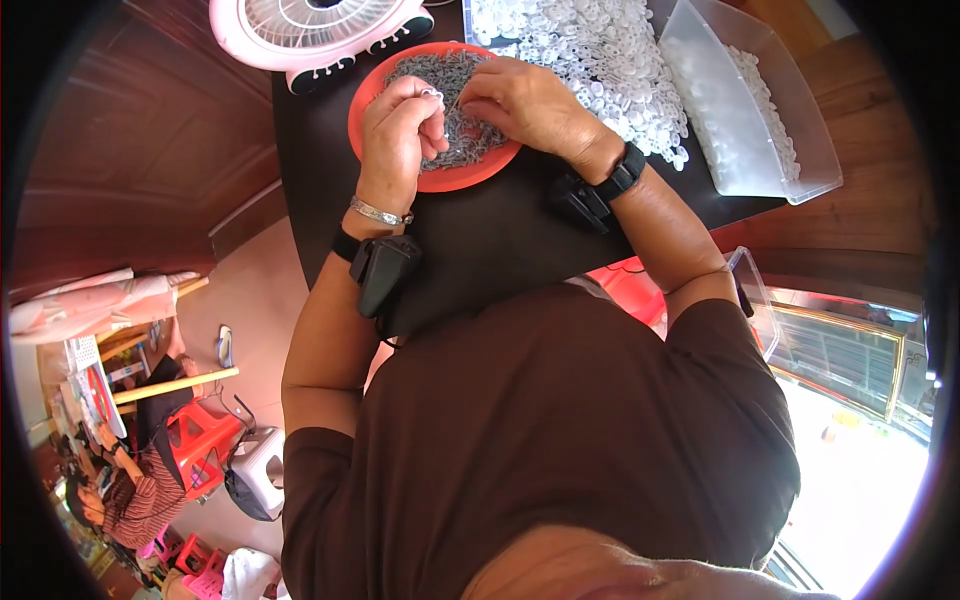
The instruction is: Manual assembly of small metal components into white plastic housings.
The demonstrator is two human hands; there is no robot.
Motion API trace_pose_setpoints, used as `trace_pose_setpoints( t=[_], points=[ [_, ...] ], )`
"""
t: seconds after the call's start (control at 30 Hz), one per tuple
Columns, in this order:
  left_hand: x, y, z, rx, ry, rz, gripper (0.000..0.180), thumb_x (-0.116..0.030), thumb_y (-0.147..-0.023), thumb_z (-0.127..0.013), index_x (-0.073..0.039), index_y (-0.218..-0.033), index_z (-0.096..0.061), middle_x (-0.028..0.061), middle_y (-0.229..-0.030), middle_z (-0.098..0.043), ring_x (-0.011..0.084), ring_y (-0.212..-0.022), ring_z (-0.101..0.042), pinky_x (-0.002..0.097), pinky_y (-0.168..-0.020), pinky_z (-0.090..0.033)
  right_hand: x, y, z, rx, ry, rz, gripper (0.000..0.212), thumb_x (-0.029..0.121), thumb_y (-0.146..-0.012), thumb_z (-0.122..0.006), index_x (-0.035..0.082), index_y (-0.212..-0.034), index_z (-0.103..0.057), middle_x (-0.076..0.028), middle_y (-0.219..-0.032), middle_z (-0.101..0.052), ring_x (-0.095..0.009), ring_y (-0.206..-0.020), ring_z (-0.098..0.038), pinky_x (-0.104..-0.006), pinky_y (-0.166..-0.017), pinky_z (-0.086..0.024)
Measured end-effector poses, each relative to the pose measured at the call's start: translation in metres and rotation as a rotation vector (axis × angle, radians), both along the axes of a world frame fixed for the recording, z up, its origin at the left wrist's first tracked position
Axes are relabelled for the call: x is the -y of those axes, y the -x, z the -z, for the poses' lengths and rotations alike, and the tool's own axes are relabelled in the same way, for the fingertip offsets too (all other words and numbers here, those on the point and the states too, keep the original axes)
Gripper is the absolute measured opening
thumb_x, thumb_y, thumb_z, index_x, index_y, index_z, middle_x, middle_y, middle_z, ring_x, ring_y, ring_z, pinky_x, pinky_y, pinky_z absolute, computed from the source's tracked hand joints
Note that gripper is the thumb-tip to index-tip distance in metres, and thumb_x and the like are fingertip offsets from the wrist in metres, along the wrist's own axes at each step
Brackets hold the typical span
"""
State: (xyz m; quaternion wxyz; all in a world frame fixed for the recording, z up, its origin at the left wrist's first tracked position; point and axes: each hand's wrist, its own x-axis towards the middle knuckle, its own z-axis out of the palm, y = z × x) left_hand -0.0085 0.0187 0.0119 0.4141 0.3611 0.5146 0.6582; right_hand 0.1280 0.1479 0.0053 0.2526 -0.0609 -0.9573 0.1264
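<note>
Over a round orange-red plate (440,183) heaped with small grey nail-like pieces (462,152), both my hands are at work. My left hand (395,132) is closed, with a small white plastic piece (432,93) pinched between thumb and forefinger. Close by on the right, my right hand (530,105) has its fingers bent together in a pinch above the grey heap. Whatever those fingertips hold is too small to make out. A wide spread of small white plastic pieces (625,90), many ring-shaped, lies just beyond my right hand.
A pink fan (330,45) stands at the far left of the black table (480,240). On the right a translucent plastic bin (740,165) holds more white pieces. A wooden wall borders the right side. Red stools (205,445) and a white stool (262,470) stand on the floor at left.
</note>
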Motion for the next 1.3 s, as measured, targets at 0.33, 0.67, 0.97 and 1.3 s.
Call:
trace_pose_setpoints(
  t=[0.33, 0.67, 0.97, 1.3],
  points=[
    [0.002, -0.012, -0.002, -0.161, 0.020, 0.096, 0.015, -0.014, -0.086, -0.053, -0.003, -0.077, -0.056, -0.0009, -0.058, -0.048, 0.0059, -0.051, -0.044, 0.0202, -0.047, -0.033, 0.000, -0.009, -0.015, -0.102, 0.963, 0.070, 0.029, 0.031, -0.087, -0.065, 0.003, -0.086, -0.065, 0.002, -0.067, -0.057, -0.005, -0.062, -0.049, -0.0209, -0.056, -0.041],
    [0.004, -0.016, -0.002, -0.213, 0.035, 0.123, 0.020, -0.019, -0.088, -0.051, -0.003, -0.077, -0.055, -0.0012, -0.060, -0.049, 0.0069, -0.054, -0.048, 0.0199, -0.049, -0.035, 0.007, -0.005, -0.010, -0.092, 1.107, -0.102, 0.022, 0.024, -0.091, -0.059, 0.003, -0.088, -0.065, 0.004, -0.075, -0.058, -0.004, -0.070, -0.050, -0.0192, -0.067, -0.043],
    [0.004, -0.016, -0.002, -0.143, 0.036, 0.105, 0.016, -0.013, -0.086, -0.054, -0.001, -0.075, -0.055, -0.0012, -0.060, -0.046, 0.0056, -0.051, -0.041, 0.0206, -0.048, -0.035, 0.010, -0.007, -0.013, -0.093, 1.019, -0.090, 0.021, 0.022, -0.091, -0.060, 0.002, -0.087, -0.065, 0.003, -0.074, -0.058, -0.004, -0.069, -0.049, -0.0196, -0.065, -0.042],
    [0.005, -0.021, 0.001, -0.209, 0.037, 0.074, 0.016, -0.012, -0.085, -0.052, -0.001, -0.073, -0.054, -0.0006, -0.059, -0.048, 0.0056, -0.048, -0.044, 0.0213, -0.046, -0.036, 0.017, -0.009, -0.021, -0.003, 0.624, 0.041, 0.021, 0.020, -0.092, -0.057, 0.001, -0.082, -0.061, 0.000, -0.068, -0.056, -0.004, -0.067, -0.048, -0.0227, -0.061, -0.042]
  ],
)
